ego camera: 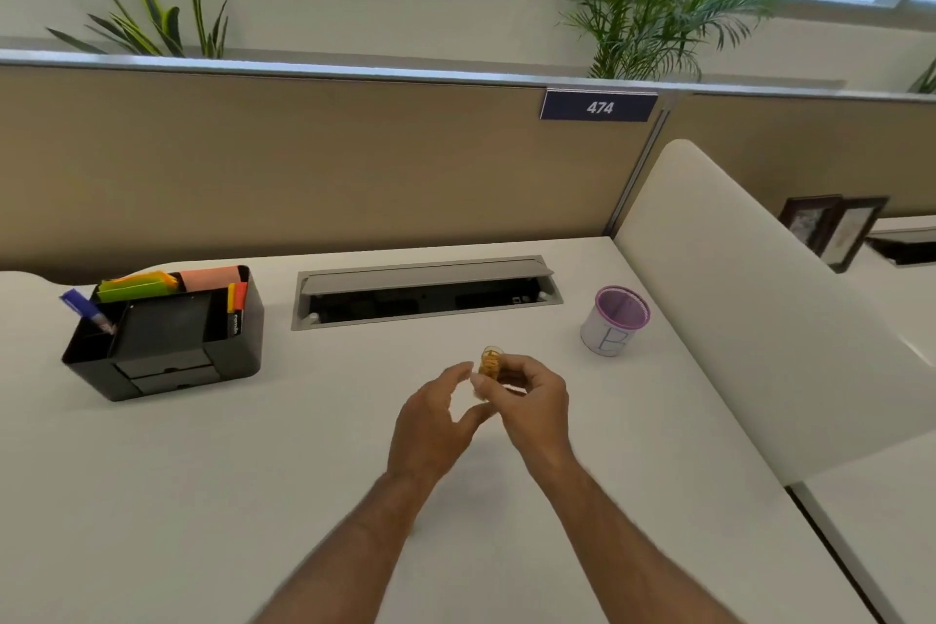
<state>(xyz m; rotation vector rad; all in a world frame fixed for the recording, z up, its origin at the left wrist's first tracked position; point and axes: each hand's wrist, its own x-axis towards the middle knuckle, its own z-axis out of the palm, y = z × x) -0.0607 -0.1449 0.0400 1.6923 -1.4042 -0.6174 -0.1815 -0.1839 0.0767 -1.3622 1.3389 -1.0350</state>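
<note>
My right hand grips a small clear container filled with orange-yellow bits, held a little above the white desk near its middle. Fingers and thumb curl round the container's lower part, so only its top shows. My left hand hovers just to the left of it, fingers loosely spread and thumb reaching toward the container's base; whether it touches is unclear.
A black desk organiser with sticky notes, markers and a blue pen stands at the left. A grey cable hatch lies open at the back. A pink-rimmed mesh cup marked B stands right, beside a white divider.
</note>
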